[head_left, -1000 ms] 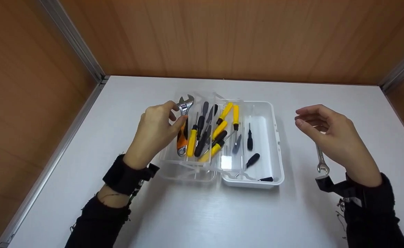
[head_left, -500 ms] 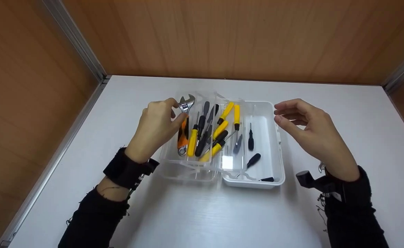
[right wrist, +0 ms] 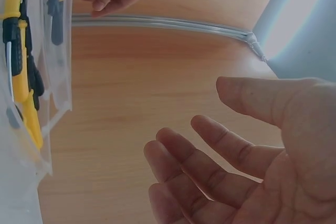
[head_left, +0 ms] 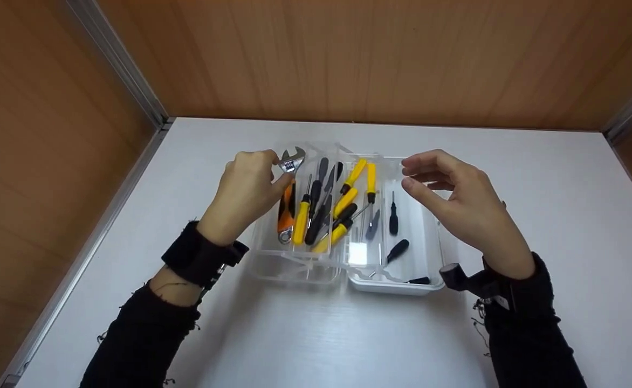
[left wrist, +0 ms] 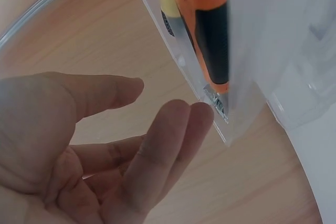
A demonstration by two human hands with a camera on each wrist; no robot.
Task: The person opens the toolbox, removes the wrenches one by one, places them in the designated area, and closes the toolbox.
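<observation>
Clear plastic toolbox [head_left: 429,178] sits open mid-worktop [head_left: 316,334], holding screwdrivers and an adjustable wrench [head_left: 287,199]. Left hand [head_left: 246,191] seems to touch the wrench head, grip loose. Right hand [head_left: 456,199], grip wide and empty, has moved left over the box. No readable writing

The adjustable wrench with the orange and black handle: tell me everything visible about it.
The adjustable wrench with the orange and black handle has a shiny silver metal head with open jaws at its far end and a metal hanging ring at its near end. It lies lengthwise at the left edge of the clear plastic tray, beside a yellow-handled screwdriver, its head poking above the tray's far rim. The left hand is at its head, thumb against the upper handle.
</observation>
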